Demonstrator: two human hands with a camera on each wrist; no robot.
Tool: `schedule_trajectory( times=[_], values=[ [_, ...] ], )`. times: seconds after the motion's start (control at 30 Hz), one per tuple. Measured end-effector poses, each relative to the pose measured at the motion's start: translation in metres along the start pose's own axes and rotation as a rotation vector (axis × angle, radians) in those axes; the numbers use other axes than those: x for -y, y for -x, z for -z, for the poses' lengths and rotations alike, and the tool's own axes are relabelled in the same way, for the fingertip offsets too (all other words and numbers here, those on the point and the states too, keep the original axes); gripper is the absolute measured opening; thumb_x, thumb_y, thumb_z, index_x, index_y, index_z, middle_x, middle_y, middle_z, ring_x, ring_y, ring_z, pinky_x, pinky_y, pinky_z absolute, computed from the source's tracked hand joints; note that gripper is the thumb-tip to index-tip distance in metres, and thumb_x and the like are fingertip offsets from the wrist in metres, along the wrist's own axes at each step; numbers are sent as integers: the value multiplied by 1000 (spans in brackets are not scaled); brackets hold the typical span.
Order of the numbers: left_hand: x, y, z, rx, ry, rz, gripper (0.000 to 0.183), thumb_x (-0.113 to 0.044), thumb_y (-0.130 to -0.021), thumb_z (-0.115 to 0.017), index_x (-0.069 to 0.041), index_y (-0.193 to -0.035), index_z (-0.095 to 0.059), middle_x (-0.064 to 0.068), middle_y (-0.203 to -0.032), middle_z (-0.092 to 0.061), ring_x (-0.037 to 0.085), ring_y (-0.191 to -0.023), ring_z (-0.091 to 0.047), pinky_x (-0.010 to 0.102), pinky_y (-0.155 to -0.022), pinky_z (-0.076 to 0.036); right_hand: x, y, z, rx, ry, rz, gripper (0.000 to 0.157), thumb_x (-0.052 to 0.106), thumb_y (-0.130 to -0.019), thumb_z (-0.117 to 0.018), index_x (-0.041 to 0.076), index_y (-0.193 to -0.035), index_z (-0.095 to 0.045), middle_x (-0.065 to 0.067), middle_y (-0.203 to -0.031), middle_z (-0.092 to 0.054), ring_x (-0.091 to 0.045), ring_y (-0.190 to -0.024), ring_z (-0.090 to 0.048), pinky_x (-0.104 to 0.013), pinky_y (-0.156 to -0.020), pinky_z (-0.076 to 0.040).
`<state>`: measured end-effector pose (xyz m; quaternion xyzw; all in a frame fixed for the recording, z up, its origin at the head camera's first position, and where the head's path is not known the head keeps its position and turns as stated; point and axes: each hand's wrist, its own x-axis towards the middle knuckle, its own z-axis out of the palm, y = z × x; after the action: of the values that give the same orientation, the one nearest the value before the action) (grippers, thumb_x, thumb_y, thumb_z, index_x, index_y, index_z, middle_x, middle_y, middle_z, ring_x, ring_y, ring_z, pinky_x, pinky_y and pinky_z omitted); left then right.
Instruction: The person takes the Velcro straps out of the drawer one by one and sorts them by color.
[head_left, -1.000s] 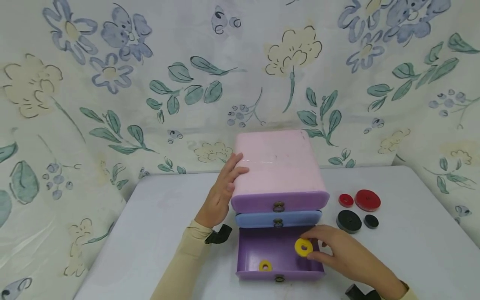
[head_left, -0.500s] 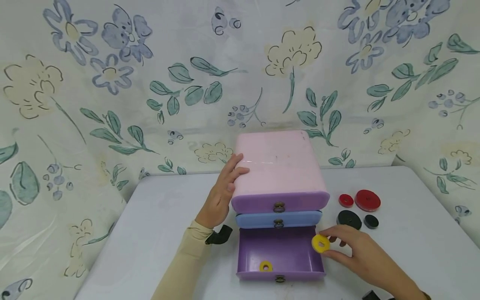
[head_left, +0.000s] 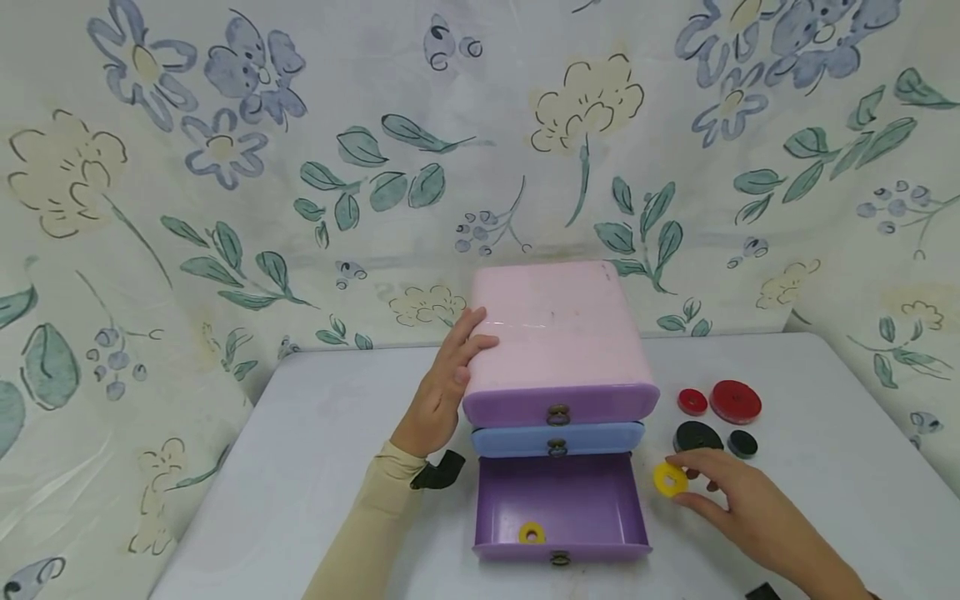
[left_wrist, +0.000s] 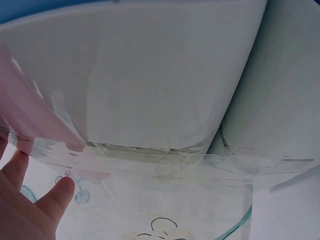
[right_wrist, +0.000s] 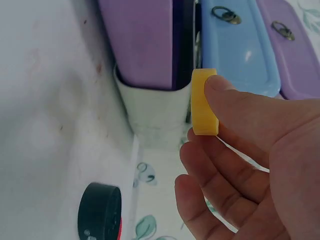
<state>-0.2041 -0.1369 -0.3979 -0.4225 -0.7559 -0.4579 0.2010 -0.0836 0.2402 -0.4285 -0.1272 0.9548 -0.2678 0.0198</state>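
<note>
My right hand pinches a yellow ring between thumb and fingers, just right of the open purple drawer. In the right wrist view the ring shows edge-on beside the drawer's side. A second yellow ring sits inside that drawer near its front wall. My left hand rests against the left side of the small chest of drawers, its fingertips on the pink top. In the left wrist view, the fingers of the left hand are at the chest's side.
Right of the chest lie a small red disc, a large red disc, a large black disc and a small black disc on the white table. A flowered sheet hangs behind.
My right hand has carried the yellow ring from above the open drawer rightward, past its right wall. My left hand and the chest have stayed in place.
</note>
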Motion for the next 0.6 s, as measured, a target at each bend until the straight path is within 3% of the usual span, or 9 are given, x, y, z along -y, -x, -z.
schedule_trajectory(
  times=[0.23, 0.6],
  values=[
    [-2, -1, 1, 4, 0, -2, 47, -35, -111, -25, -9, -142, -48, 13, -165, -23, 37, -154, -7, 52, -123, -8, -12, 6, -2, -78, 47, 54, 42, 19, -79, -86, 16, -118, -70, 6, -111, -68, -9, -89, -61, -24, -73, -57],
    [-2, -1, 1, 4, -1, 6, 50, -40, -110, -24, -9, -142, -48, 12, -165, -22, 35, -154, -7, 52, -123, -8, -28, 7, 3, 82, 36, -86, 42, 16, -85, -80, 9, -125, -67, -5, -113, -68, -17, -92, -62, -37, -78, -60]
  ],
)
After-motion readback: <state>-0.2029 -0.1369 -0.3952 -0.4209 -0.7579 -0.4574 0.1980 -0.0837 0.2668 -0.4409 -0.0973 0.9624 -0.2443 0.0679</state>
